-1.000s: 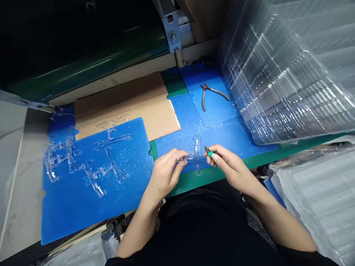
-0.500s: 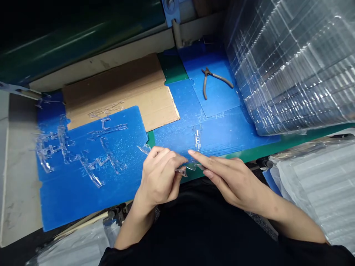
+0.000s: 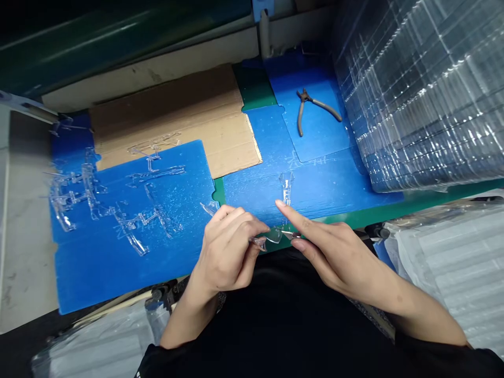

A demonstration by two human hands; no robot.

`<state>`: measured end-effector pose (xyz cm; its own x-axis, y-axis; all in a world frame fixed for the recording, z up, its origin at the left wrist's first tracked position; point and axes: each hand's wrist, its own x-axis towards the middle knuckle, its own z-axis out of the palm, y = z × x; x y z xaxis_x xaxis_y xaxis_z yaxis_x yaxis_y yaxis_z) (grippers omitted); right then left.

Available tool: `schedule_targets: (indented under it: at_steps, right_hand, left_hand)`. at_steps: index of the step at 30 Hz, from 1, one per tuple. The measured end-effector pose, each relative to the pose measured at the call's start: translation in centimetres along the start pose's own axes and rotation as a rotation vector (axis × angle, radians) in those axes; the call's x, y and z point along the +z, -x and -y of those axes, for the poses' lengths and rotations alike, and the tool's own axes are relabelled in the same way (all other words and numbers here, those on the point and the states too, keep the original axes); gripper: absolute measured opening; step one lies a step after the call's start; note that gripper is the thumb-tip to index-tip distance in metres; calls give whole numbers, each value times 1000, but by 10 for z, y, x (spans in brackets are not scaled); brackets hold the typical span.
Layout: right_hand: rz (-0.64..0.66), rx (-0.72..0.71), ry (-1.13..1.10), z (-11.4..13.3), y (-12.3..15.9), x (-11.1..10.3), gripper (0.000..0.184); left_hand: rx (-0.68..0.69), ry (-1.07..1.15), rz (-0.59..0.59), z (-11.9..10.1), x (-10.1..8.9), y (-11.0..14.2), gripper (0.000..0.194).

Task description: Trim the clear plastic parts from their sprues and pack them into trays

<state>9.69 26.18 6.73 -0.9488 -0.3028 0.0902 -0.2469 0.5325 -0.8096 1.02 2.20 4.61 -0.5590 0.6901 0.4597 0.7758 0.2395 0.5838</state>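
Note:
My left hand (image 3: 227, 249) is closed around a clear plastic part (image 3: 274, 235), whose ends stick out past the fingers on both sides. In my right hand (image 3: 334, 247) is a small knife (image 3: 290, 234), pinched between thumb and fingers with the index finger stretched out above it. The blade's tip is at or very near the right end of the plastic part; whether they touch I cannot tell. Most of the knife's handle is hidden by the hand. Just beyond my right index finger, another clear plastic piece (image 3: 286, 189) lies on the blue sheet (image 3: 252, 194).
Several clear plastic frames (image 3: 90, 191) lie at left on a blue sheet (image 3: 98, 278). Cardboard (image 3: 220, 142) lies behind them. Grey-handled cutting pliers (image 3: 304, 100) rest at the back right. A tall stack of clear plastic trays (image 3: 425, 105) stands at the right.
The knife has drawn slightly right, so its blade and the end of the plastic part now show more. The whole view has shifted a little.

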Motion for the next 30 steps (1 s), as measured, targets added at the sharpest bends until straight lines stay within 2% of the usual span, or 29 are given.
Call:
schedule_targets:
  at_steps: [3,6,8,9,11,13,14,18,22,26,30]
  right_hand:
    - [-28,53,74,-6,-3,0,58]
    - [-33,155,54,-16,-6,-1,62]
    - [-57,207,14,-20,-6,-2,63]
    - [-75,220,-4,-20,-4,-2,60]
    - [-103,215,-28,-18,0,-1,40]
    - [-129,157,-39,-14,4,2,16]
    - [-139,113,-43,-12,6,4,10]
    - [-182,-62,76,-6,11,14,25]
    - [-274,-150,249,-5,13,18,39]
    - [-265,-193,239,-2,16,16,45]
    - [-215,-193,167,1,20,12,47]
  left_hand:
    - [0,52,5,-5,0,1,13]
    - [-3,121,12,-9,1,3,12]
    - [-70,223,38,-11,4,5,11]
    - [-124,307,54,-11,6,5,11]
    - [-228,499,65,-10,11,7,17]
    - [-285,654,39,-9,18,8,27]
    - [-295,699,21,-8,21,9,30]
    - [-327,729,6,-9,30,11,40]
    - [-337,737,53,-11,30,12,44]
    - [-314,719,85,-12,28,11,43]
    - [-253,667,50,-11,29,9,37]
